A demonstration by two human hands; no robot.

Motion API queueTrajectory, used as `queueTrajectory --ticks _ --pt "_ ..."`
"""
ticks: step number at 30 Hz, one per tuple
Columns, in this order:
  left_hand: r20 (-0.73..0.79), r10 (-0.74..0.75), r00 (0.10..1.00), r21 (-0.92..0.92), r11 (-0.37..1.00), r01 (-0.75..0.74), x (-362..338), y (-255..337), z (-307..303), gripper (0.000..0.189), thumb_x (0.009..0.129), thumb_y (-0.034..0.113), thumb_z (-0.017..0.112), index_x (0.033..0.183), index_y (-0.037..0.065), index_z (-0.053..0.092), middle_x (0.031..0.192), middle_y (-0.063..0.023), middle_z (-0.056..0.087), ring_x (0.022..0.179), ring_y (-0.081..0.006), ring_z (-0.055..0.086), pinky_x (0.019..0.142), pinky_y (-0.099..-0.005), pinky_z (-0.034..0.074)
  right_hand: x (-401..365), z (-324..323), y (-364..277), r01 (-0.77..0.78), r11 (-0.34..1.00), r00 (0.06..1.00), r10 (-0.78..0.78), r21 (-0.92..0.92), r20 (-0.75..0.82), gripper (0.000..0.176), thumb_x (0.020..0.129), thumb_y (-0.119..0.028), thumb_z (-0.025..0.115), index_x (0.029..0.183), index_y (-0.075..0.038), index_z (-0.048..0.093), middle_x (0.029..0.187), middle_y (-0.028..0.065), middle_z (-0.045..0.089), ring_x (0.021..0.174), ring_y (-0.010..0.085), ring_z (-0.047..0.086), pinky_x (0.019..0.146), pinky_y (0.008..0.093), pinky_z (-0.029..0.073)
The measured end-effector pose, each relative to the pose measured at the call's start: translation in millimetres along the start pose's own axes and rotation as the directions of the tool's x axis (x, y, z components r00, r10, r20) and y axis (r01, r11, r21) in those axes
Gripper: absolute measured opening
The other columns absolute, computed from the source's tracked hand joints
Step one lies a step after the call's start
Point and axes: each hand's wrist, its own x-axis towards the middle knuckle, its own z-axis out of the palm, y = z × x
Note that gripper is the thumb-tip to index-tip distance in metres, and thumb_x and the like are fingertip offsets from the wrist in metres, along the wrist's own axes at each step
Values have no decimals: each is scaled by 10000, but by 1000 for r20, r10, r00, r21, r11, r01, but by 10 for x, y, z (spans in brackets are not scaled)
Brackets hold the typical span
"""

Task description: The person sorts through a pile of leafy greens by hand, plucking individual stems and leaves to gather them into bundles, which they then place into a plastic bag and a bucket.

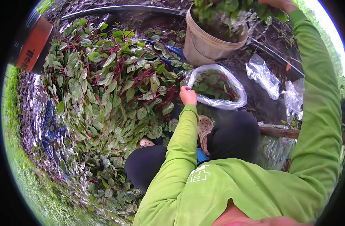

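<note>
My left hand (188, 95) pinches the rolled rim of a clear plastic bag (229, 104), which stands open between my feet and the bucket. Red-stemmed leafy greens (212, 82), looking like Malabar spinach, lie inside it. At the top edge of the view my right hand (281, 3), partly cut off, grips a bunch of the same leafy greens (227, 8) above a whitish bucket (204, 47). Water runs and splashes from the bunch into the bucket.
A large heap of red-stemmed greens (112, 83) covers the ground to my left. A dark bucket with an orange label (34, 43) stands beyond it. To the right lie crumpled plastic bags (262, 75), a wooden pole (279, 132) and a black pipe (276, 55).
</note>
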Motion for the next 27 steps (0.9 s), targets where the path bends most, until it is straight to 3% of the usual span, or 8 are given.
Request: queueTrajectory --ticks 4,8,13,17,19,21,24,27 --pt "310 -52 949 242 970 -25 -132 276 -194 273 797 80 604 1013 113 768 1065 -199 741 1028 -402 663 944 -465 506 -24 -33 195 -6 935 1000 9 355 -8 238 846 -154 694 1014 12 717 849 122 747 729 213 707 698 357 594" --pt "202 -10 979 250 967 -41 -138 92 -48 389 792 77 569 1106 130 793 1121 -175 755 1030 -401 706 955 -449 526 -57 78 335 -35 644 999 16 764 32 207 908 -159 653 959 26 729 841 127 754 714 217 717 688 353 600" --pt "328 -47 944 -373 911 175 -129 195 -18 396 851 28 728 1241 -29 697 1037 -46 709 835 -124 630 760 -271 497 -279 466 90 -30 201 999 -24 979 35 239 963 -157 621 893 36 744 826 130 759 699 216 726 676 346 605" --pt "524 -202 827 -332 846 417 -55 303 -269 506 877 -45 590 1353 105 675 913 -25 626 713 -133 570 656 -279 483 -616 1042 -305 -44 -15 988 -148 999 42 202 939 -130 649 864 28 750 819 116 758 694 209 722 665 343 600" --pt "595 -239 767 -238 859 452 -54 347 -374 537 877 -50 569 1385 103 654 996 -44 636 795 -153 581 715 -300 496 -677 1534 -285 158 215 964 -247 964 -103 168 928 -107 667 955 17 776 866 95 769 771 202 730 757 336 597" --pt "653 -309 691 -106 866 488 -12 341 -438 605 878 -67 531 1458 96 591 1187 -64 630 976 -183 582 855 -327 498 -933 1754 -615 -239 252 957 -100 938 271 263 791 -143 778 1045 -89 734 721 42 708 542 138 648 503 286 527" --pt "618 -310 723 -68 895 442 -128 549 -580 639 874 -67 538 1496 85 539 1260 -38 617 1044 -165 578 901 -314 480 -1197 2298 -541 58 239 961 -277 969 11 698 694 -26 803 1356 -11 584 1100 64 721 892 116 687 753 266 576" --pt "694 -244 678 -220 824 522 123 120 -593 628 864 -47 576 1481 57 523 1290 -18 630 1116 -162 595 935 -324 494 -1356 2917 -411 -39 127 931 -357 991 82 979 659 61 773 1550 -4 373 1410 72 562 1267 136 511 1088 321 438"
